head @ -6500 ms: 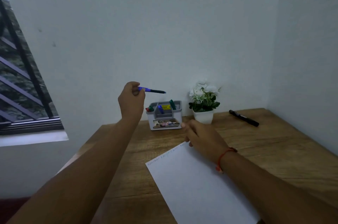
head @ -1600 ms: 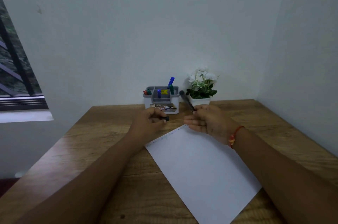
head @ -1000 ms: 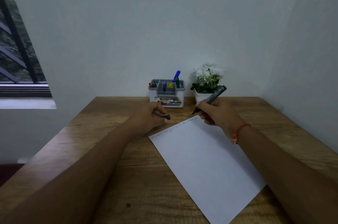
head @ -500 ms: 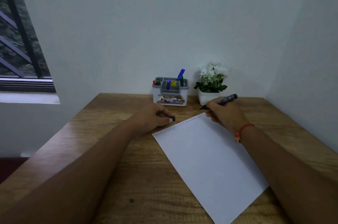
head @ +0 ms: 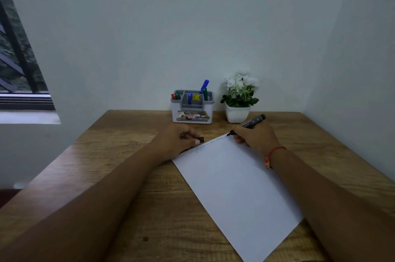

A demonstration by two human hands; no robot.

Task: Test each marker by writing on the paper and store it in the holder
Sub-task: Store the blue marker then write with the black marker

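Note:
A white sheet of paper (head: pixel 235 182) lies slanted on the wooden desk (head: pixel 119 176), with faint lines of writing along its far edge. My right hand (head: pixel 254 135) grips a black marker (head: pixel 253 122), uncapped, its tip touching the paper's far corner. My left hand (head: pixel 181 139) rests on the paper's far left edge and pinches the black cap (head: pixel 201 139). The grey and white holder (head: pixel 193 116) stands at the back of the desk with blue, green and red markers upright in it.
A small white pot with white flowers (head: pixel 239 99) stands right of the holder, close behind my right hand. Walls close the desk at the back and right. A barred window (head: pixel 17 69) is at the left.
The blue marker went from my left hand into the holder. My right hand picked up the black marker, my left pulled off its cap, and the tip has come down onto the paper's far corner.

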